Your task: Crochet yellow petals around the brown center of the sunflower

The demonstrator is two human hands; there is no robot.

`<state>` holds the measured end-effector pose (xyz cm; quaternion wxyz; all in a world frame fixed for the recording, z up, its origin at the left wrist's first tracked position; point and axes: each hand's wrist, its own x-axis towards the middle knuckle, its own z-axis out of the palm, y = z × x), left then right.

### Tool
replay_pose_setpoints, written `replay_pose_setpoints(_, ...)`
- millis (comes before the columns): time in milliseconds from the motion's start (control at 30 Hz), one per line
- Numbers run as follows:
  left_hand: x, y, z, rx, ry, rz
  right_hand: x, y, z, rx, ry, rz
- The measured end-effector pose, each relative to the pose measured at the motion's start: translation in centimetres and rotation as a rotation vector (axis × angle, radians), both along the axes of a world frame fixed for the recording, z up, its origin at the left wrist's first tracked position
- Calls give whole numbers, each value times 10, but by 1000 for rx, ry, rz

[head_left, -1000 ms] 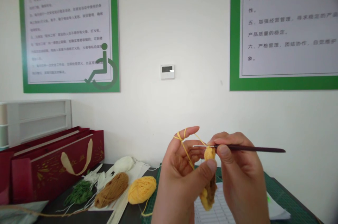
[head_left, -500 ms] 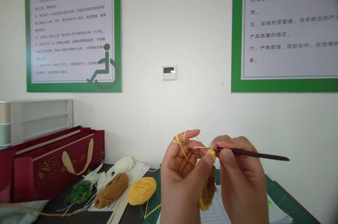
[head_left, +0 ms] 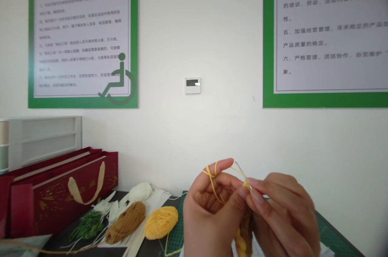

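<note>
My left hand (head_left: 209,208) is raised in front of me with yellow yarn (head_left: 212,172) wound round its forefinger; its thumb and fingers pinch a small yellow-and-brown crochet piece (head_left: 244,236). My right hand (head_left: 281,212) is closed on a crochet hook (head_left: 242,172), of which only the thin metal tip shows, pointing up-left above the piece. The hook's dark handle is hidden behind the right hand. A yellow yarn ball (head_left: 160,221) lies on the table, its strand running toward my hands.
On the dark table lie a brown yarn skein (head_left: 125,222), a white yarn ball (head_left: 140,191) and green strands (head_left: 87,226). A red gift bag (head_left: 45,196) and white drawer unit (head_left: 39,137) stand left. A green cutting mat (head_left: 177,232) lies under my hands. Posters hang on the wall.
My hands have sunk lower in view. The hook has swung from lying level, handle out to the right, to pointing up-left, with its handle now hidden behind my right hand.
</note>
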<state>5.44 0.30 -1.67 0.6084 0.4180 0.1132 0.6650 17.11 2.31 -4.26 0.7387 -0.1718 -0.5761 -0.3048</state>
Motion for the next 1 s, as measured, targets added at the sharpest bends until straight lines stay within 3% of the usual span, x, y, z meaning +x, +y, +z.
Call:
replay_pose_setpoints(67, -4, 0, 1, -96, -18, -161, -3, 3, -2, -34, 56, 150)
replay_pose_setpoints(133, -7, 1, 4, -112, -18, -236, -8, 5, 0, -160, 95, 418)
replay_pose_setpoints(233, -10, 1, 7, 27, -7, -212, -9, 4, 8, -363, 93, 821)
replay_pose_setpoints(300, -11, 1, 8, 115, 23, -189, -7, 1, 11, -428, 59, 944)
replay_pose_setpoints(533, -11, 5, 8, 162, 167, -57, 1, -2, 11, -489, 165, 921)
replay_pose_setpoints(800, -14, 1, 9, 17, 148, 2, 1, -1, 10, -535, 213, 886)
replay_pose_setpoints(1000, -19, 1, 10, -2, 172, 25, 2, 0, 10, -555, 189, 884)
